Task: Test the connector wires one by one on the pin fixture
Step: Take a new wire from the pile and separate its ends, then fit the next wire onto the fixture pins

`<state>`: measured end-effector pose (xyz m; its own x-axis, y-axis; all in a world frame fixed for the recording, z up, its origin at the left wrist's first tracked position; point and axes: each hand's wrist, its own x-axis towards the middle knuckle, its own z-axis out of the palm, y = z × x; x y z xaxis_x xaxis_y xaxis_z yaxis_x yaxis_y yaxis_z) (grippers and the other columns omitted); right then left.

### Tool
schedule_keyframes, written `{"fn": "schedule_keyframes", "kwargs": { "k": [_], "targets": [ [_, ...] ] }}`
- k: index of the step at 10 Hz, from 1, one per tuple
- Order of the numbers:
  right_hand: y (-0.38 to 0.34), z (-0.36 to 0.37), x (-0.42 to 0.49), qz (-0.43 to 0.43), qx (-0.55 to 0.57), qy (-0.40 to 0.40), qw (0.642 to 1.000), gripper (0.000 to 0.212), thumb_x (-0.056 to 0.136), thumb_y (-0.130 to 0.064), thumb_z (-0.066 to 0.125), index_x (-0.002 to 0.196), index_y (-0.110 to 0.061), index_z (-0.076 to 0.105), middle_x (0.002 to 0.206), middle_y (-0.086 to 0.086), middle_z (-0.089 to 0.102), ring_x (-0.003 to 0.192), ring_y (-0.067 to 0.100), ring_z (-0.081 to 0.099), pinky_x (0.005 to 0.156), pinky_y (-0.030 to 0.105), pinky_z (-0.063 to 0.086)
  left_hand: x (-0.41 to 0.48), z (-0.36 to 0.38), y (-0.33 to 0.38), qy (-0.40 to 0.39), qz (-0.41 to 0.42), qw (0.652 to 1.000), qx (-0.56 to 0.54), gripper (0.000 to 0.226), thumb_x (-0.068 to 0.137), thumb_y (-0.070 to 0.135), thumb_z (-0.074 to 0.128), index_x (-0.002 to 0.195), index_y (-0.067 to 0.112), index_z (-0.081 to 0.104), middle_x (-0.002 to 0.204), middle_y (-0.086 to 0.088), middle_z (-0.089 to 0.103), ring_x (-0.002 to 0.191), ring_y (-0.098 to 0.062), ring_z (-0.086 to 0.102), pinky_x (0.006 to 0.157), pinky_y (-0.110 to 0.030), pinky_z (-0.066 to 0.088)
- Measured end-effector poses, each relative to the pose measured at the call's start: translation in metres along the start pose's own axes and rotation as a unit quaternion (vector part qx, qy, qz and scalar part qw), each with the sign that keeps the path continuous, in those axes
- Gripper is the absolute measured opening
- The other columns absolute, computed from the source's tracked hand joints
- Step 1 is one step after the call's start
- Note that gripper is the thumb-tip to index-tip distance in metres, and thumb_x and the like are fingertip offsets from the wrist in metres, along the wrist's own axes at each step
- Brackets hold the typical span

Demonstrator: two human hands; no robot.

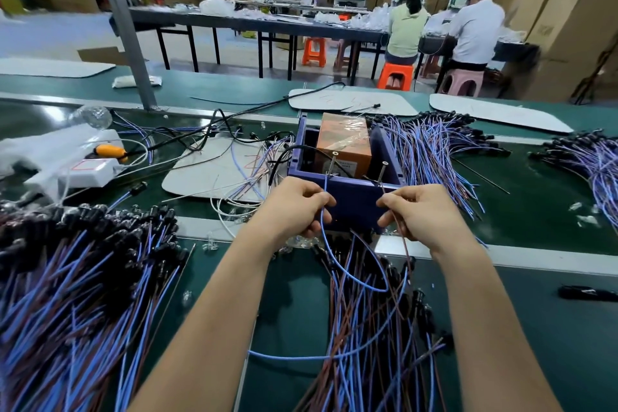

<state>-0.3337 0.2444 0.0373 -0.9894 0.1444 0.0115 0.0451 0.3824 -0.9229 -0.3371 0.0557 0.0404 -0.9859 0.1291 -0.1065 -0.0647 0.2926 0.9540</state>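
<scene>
The tabletop point(294, 304) is matt green with dull metal strips, the fixture box point(351, 202) is smooth dark-blue plastic with two bare metal pins point(382, 171), the wires point(364, 328) have glossy blue and brown plastic insulation, and the orange block point(344, 144) inside is wrapped in shiny clear film.

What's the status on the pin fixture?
Left hand pinches blue wire, end up at left pin. Right hand pinches brown wire at right pin. Fixture unobstructed.
</scene>
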Motion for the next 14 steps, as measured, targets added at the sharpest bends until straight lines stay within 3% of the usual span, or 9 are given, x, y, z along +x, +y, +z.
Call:
{"fn": "schedule_keyframes", "kwargs": {
  "k": [6, 7, 8, 9, 10, 11, 12, 13, 14],
  "targets": [
    [-0.001, -0.001, -0.003, -0.006, 0.000, -0.017, 1.000, 0.020, 0.094, -0.005, 0.055, 0.079, -0.002, 0.068, 0.049, 0.005, 0.064, 0.029, 0.003, 0.041, 0.034, 0.011, 0.032, 0.000, -0.003, -0.002, -0.025, 0.018, 0.999, 0.045, 0.018, 0.095, 0.009, 0.053, 0.092, 0.002, 0.069, 0.064, -0.006, 0.060, 0.042, -0.009, 0.048, 0.041, -0.019, 0.042],
    [-0.009, -0.011, -0.008, 0.008, 0.014, -0.150, 0.989, 0.016, 0.094, -0.011, 0.058, 0.089, -0.001, 0.070, 0.055, 0.008, 0.066, 0.032, 0.005, 0.037, 0.035, 0.014, 0.029, -0.010, -0.020, 0.003, -0.198, 0.040, 0.968, 0.151, 0.019, 0.090, 0.014, 0.058, 0.086, 0.011, 0.077, 0.064, -0.002, 0.059, 0.049, -0.011, 0.044, 0.045, -0.018, 0.037],
    [-0.017, -0.024, -0.020, -0.022, 0.047, -0.458, 0.887, 0.021, 0.093, -0.030, 0.061, 0.096, -0.013, 0.073, 0.071, 0.011, 0.073, 0.037, 0.007, 0.050, 0.037, 0.013, 0.036, -0.023, -0.043, 0.010, -0.436, 0.076, 0.894, 0.076, 0.021, 0.090, 0.028, 0.059, 0.093, 0.018, 0.077, 0.062, 0.004, 0.065, 0.048, -0.007, 0.047, 0.044, -0.013, 0.036],
    [-0.019, -0.028, -0.027, -0.089, 0.143, -0.579, 0.798, 0.039, 0.093, -0.044, 0.056, 0.108, -0.012, 0.072, 0.088, 0.012, 0.075, 0.049, 0.010, 0.065, 0.041, 0.014, 0.045, -0.029, -0.058, 0.016, -0.515, 0.148, 0.837, -0.112, 0.050, 0.092, 0.050, 0.052, 0.116, 0.009, 0.067, 0.079, -0.004, 0.074, 0.045, -0.001, 0.052, 0.038, -0.011, 0.035],
    [-0.020, -0.027, -0.030, -0.143, 0.184, -0.567, 0.790, 0.056, 0.093, -0.057, 0.045, 0.114, -0.010, 0.070, 0.094, 0.012, 0.075, 0.054, 0.011, 0.066, 0.045, 0.016, 0.047, -0.030, -0.071, 0.018, -0.416, 0.155, 0.876, -0.189, 0.066, 0.088, 0.066, 0.043, 0.124, 0.015, 0.063, 0.088, -0.005, 0.074, 0.049, -0.005, 0.056, 0.041, -0.013, 0.034],
    [-0.022, -0.024, -0.028, -0.106, 0.156, -0.494, 0.849, 0.060, 0.092, -0.061, 0.043, 0.109, -0.010, 0.070, 0.094, 0.016, 0.073, 0.064, 0.019, 0.068, 0.061, 0.037, 0.060, -0.028, -0.084, 0.013, -0.104, 0.064, 0.992, 0.012, 0.052, 0.092, 0.062, 0.041, 0.112, 0.021, 0.068, 0.088, -0.002, 0.074, 0.058, -0.010, 0.059, 0.046, -0.018, 0.042],
    [-0.016, -0.018, -0.024, -0.033, 0.122, -0.400, 0.908, 0.051, 0.102, -0.043, 0.034, 0.104, -0.004, 0.067, 0.101, 0.020, 0.070, 0.088, 0.033, 0.069, 0.091, 0.063, 0.048, -0.024, -0.107, -0.011, 0.092, -0.068, 0.941, 0.318, 0.034, 0.093, 0.042, 0.055, 0.112, 0.017, 0.067, 0.106, -0.003, 0.070, 0.091, -0.019, 0.063, 0.079, -0.030, 0.050],
    [-0.020, -0.017, -0.027, -0.044, 0.133, -0.345, 0.928, 0.047, 0.103, -0.036, 0.034, 0.104, 0.000, 0.065, 0.102, 0.021, 0.070, 0.092, 0.036, 0.068, 0.092, 0.063, 0.047, -0.022, -0.124, -0.031, 0.120, -0.164, 0.918, 0.341, 0.036, 0.092, 0.013, 0.059, 0.128, 0.013, 0.059, 0.124, -0.013, 0.060, 0.111, -0.030, 0.058, 0.097, -0.033, 0.045],
    [-0.027, -0.018, -0.031, -0.065, 0.134, -0.350, 0.925, 0.051, 0.095, -0.047, 0.042, 0.097, -0.007, 0.072, 0.096, 0.021, 0.071, 0.079, 0.033, 0.068, 0.083, 0.062, 0.052, -0.021, -0.126, -0.040, 0.065, -0.191, 0.915, 0.351, 0.045, 0.089, -0.002, 0.057, 0.131, 0.016, 0.057, 0.128, -0.013, 0.059, 0.115, -0.028, 0.057, 0.100, -0.033, 0.045]
  ]
}}
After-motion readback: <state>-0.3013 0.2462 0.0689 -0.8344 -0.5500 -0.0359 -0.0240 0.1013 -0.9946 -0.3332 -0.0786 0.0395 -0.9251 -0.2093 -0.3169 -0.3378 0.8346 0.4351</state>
